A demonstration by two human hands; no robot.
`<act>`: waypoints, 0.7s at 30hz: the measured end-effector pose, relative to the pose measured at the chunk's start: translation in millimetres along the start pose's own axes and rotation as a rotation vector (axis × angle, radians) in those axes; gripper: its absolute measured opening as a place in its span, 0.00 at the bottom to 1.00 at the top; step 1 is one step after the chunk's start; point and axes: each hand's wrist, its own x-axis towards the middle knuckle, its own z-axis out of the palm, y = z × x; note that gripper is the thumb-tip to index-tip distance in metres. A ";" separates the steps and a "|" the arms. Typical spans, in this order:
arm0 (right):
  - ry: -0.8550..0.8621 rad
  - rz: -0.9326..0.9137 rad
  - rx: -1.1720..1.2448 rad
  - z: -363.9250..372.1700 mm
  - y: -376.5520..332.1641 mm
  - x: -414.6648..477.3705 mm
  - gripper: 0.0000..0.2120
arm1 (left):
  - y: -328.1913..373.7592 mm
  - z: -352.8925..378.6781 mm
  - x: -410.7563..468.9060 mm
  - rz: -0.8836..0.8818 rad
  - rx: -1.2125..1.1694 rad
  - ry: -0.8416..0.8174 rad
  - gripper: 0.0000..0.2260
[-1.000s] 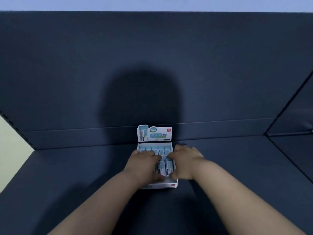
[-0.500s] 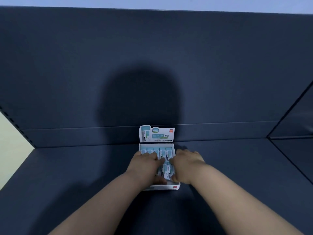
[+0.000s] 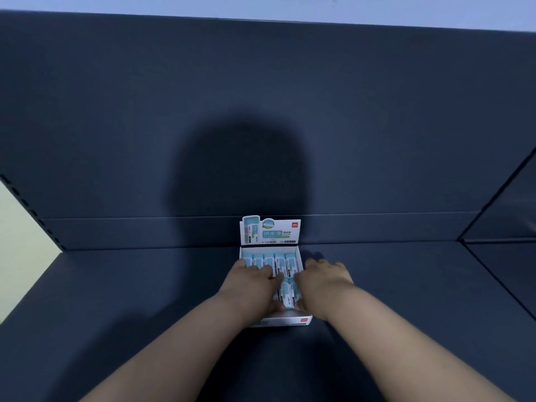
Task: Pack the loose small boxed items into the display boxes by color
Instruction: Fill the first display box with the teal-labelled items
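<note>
Blue items (image 3: 280, 261) partly under fingers (image 3: 262, 271)

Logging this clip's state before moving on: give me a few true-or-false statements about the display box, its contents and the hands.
1. The left hand and the right hand are both at the display box. True.
2. The flap lies shut over the contents. False: the flap stands upright at the back.
3. The small boxes inside are red. False: the small boxes are light blue.
4. The display box stands on a dark blue surface. True.
</note>
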 end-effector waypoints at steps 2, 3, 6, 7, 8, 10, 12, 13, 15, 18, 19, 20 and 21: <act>0.000 0.008 -0.013 0.9 -1.5 0.7 0.23 | 1.6 -1.1 0.8 0.016 0.058 -0.007 0.29; 0.000 0.011 -0.016 1.4 -2.0 1.1 0.23 | 2.4 -1.7 1.2 0.020 0.077 -0.013 0.29; 0.003 0.013 -0.018 1.4 -1.5 0.5 0.23 | 3.5 -2.7 2.0 0.025 0.092 -0.008 0.29; 0.007 0.010 -0.019 1.1 -1.1 0.2 0.23 | 3.4 -2.7 1.9 0.026 0.089 -0.004 0.29; 0.013 0.008 -0.021 0.9 -0.7 -0.1 0.23 | 3.0 -2.4 1.8 0.025 0.082 -0.001 0.29; 0.020 0.007 -0.021 0.7 -0.2 -0.2 0.24 | 2.0 -1.8 1.4 0.015 0.057 0.006 0.28; 0.018 0.006 -0.020 1.3 0.3 0.2 0.24 | 1.5 -1.8 1.2 0.005 0.036 0.010 0.28; 0.012 0.005 -0.019 1.9 0.4 0.6 0.24 | 1.7 -2.1 1.0 0.003 0.031 0.008 0.28; -0.003 0.004 -0.015 3.1 0.4 1.2 0.24 | 2.3 -2.6 0.9 0.000 0.029 0.003 0.28; -0.013 0.008 -0.021 3.8 -0.7 2.2 0.23 | 3.4 -5.0 1.1 -0.007 0.030 0.002 0.27; -0.013 0.008 -0.024 3.9 -1.1 2.4 0.24 | 3.7 -5.9 1.1 -0.009 0.030 -0.001 0.27; -0.009 0.006 -0.024 3.7 -1.3 2.0 0.24 | 3.5 -6.5 1.1 -0.010 0.027 -0.004 0.27; 0.000 0.001 -0.017 3.1 -0.7 1.4 0.23 | 2.7 -7.4 0.6 -0.013 0.020 -0.005 0.28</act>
